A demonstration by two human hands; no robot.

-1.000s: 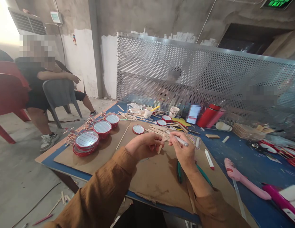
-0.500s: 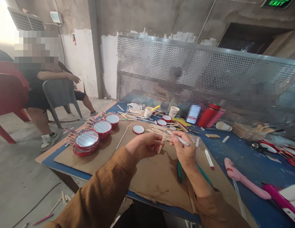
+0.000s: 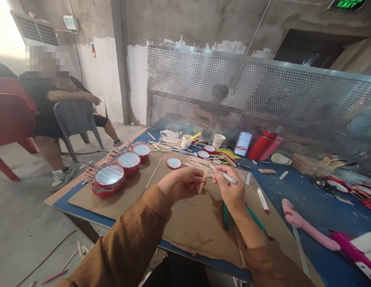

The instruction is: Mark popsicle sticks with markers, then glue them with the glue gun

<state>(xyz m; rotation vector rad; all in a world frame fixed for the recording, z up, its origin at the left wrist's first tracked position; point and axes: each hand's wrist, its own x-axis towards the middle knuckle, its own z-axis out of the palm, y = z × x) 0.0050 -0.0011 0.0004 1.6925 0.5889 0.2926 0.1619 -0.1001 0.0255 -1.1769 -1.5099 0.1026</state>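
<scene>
At the far left, a seated person (image 3: 44, 95) rests on a grey plastic chair (image 3: 74, 117), beside a red chair (image 3: 12, 119). On the blue table (image 3: 308, 199) lies a large cardboard sheet (image 3: 197, 235), carrying a row of red-rimmed round mirrors (image 3: 109, 179), some stacked, with crossed wooden sticks poking out behind them.

Just right of the mirrors, the left hand (image 3: 181, 183) closes its fingers around the lower part of a wooden craft stick (image 3: 204, 179), which stands tilted above the cardboard, held clear of it. The stick looks light and stiff but thin, so it could probably snap under sideways force; the firmest hold is likely low down, close to the fingers, leaving the upper end free.

The right hand (image 3: 230, 189) pinches a slim white pen (image 3: 227, 176) in its fingers, with the tip just beside the top of the stick; whether they touch is hard to tell. The smooth barrel seems light, and best held near the tip.

Below that wrist lies a green-handled hand tool (image 3: 225, 217), partly hidden. Further right are a capped marker (image 3: 263, 200) and a pink moulded shape (image 3: 305, 225).
</scene>
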